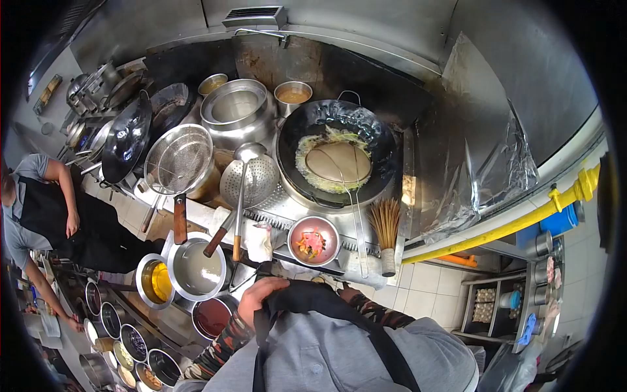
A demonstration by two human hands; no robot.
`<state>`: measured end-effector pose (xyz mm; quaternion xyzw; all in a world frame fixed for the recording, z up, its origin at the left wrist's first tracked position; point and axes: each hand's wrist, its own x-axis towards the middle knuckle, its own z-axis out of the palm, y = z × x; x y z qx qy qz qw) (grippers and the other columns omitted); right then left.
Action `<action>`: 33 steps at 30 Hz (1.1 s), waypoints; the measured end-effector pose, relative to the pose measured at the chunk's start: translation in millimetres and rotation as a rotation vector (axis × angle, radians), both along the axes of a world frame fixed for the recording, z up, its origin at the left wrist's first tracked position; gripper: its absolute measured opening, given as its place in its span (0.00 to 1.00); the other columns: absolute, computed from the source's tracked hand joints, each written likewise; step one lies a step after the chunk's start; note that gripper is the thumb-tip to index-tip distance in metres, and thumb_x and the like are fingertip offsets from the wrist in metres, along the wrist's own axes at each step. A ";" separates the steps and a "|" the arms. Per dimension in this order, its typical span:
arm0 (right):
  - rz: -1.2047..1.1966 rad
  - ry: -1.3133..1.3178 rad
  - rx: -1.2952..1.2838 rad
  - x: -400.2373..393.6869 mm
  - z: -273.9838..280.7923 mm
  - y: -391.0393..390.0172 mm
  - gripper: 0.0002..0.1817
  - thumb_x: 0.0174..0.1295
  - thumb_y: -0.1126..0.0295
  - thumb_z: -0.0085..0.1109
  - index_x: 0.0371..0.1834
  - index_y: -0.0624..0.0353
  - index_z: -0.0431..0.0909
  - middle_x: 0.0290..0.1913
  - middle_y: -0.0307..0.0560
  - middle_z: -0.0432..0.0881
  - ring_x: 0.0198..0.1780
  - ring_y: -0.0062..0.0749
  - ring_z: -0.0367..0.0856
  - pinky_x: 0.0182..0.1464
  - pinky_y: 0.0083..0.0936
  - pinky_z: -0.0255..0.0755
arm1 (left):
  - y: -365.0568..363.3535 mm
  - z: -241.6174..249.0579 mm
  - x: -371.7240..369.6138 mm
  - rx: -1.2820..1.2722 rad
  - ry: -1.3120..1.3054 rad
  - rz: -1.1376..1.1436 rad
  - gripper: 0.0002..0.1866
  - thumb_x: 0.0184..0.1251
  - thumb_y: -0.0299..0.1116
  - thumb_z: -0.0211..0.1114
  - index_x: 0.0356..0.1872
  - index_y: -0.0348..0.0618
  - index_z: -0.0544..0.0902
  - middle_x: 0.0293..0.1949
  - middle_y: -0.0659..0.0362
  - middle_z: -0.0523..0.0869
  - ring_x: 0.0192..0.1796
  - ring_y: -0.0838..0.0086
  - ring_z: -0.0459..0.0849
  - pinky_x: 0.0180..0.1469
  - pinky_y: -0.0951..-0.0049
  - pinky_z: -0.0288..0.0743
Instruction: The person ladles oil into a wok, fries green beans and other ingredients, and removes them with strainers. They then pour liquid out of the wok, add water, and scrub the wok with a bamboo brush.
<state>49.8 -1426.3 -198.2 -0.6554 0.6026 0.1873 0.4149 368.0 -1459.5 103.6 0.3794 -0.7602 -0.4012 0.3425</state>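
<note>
My left hand (259, 295) is at the black apron (313, 299) at my waist, its fingers curled against the raised edge of the cloth. My right hand (347, 292) is on the other side of the apron, mostly hidden, and I cannot make out its fingers. In front of me a steel bowl (294, 253) holds pink, orange and dark pieces. Beyond it stands a black wok (386, 142) with pale green strands in liquid. A brown oval piece (330, 163) lies on the strands. Long metal tongs (360, 235) lean from the wok's rim to the counter.
A bamboo brush (386, 222) stands right of the tongs. To the left are a perforated skimmer (248, 185), a ladle (251, 152), a wire strainer (179, 159) and a white cloth (259, 242). A yellow pipe (503, 230) runs along the right. A co-worker (55, 215) stands at left.
</note>
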 end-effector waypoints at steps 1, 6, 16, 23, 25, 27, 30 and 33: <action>0.006 0.010 -0.036 0.0 -4.9 1.2 0.29 0.58 0.46 0.47 0.56 0.54 0.72 0.65 0.71 0.59 0.52 0.58 0.78 0.53 0.48 0.73 | 0.5 0.3 -0.3 -0.010 -0.008 0.003 0.20 0.48 0.30 0.67 0.45 0.35 0.80 0.46 0.49 0.82 0.51 0.56 0.81 0.55 0.66 0.73; 0.011 0.009 0.034 -1.7 -20.4 3.1 0.28 0.58 0.46 0.48 0.55 0.54 0.72 0.64 0.72 0.61 0.52 0.58 0.78 0.52 0.49 0.73 | 1.4 1.0 -2.1 -0.008 -0.009 0.009 0.19 0.49 0.29 0.66 0.45 0.35 0.80 0.46 0.49 0.83 0.50 0.57 0.81 0.54 0.67 0.73; 0.002 0.024 0.054 -1.6 -19.5 1.2 0.30 0.57 0.46 0.49 0.56 0.56 0.70 0.64 0.80 0.56 0.51 0.63 0.78 0.51 0.50 0.73 | -1.2 2.1 -3.8 0.006 -0.022 -0.003 0.19 0.47 0.27 0.66 0.44 0.35 0.80 0.45 0.49 0.83 0.50 0.57 0.81 0.55 0.66 0.73; 0.041 0.013 0.047 -1.8 -25.0 2.8 0.30 0.57 0.46 0.48 0.55 0.58 0.71 0.62 0.78 0.62 0.50 0.60 0.79 0.52 0.49 0.73 | -2.4 -0.3 -5.3 0.007 -0.037 0.005 0.20 0.45 0.26 0.66 0.44 0.35 0.80 0.46 0.49 0.83 0.50 0.57 0.81 0.55 0.66 0.73; 0.033 0.055 -0.001 -0.6 -26.4 4.2 0.30 0.57 0.46 0.48 0.54 0.58 0.72 0.58 0.72 0.69 0.50 0.58 0.80 0.51 0.48 0.74 | -2.4 1.5 -5.7 0.012 -0.035 0.006 0.20 0.46 0.27 0.66 0.44 0.35 0.80 0.46 0.49 0.83 0.50 0.57 0.81 0.55 0.67 0.73; 0.042 0.023 0.032 -1.4 -29.1 3.0 0.30 0.57 0.47 0.49 0.54 0.59 0.73 0.56 0.69 0.72 0.50 0.57 0.79 0.52 0.48 0.73 | -1.8 3.6 -5.9 0.011 -0.042 0.012 0.20 0.46 0.27 0.66 0.44 0.35 0.80 0.46 0.49 0.83 0.50 0.57 0.81 0.54 0.67 0.73; 0.263 0.011 0.115 -6.0 -85.3 -1.9 0.29 0.56 0.49 0.51 0.56 0.58 0.72 0.53 0.63 0.76 0.53 0.55 0.78 0.56 0.46 0.71 | -1.3 -0.4 -1.6 0.017 -0.053 0.013 0.19 0.47 0.28 0.65 0.44 0.35 0.80 0.46 0.49 0.83 0.50 0.57 0.81 0.54 0.67 0.73; 0.234 -0.028 0.176 -2.4 -63.7 -7.5 0.29 0.55 0.53 0.55 0.58 0.58 0.71 0.53 0.61 0.76 0.58 0.53 0.74 0.60 0.44 0.68 | 0.1 -2.2 3.4 0.034 -0.065 0.011 0.20 0.47 0.30 0.65 0.44 0.35 0.80 0.46 0.49 0.83 0.50 0.57 0.81 0.55 0.67 0.73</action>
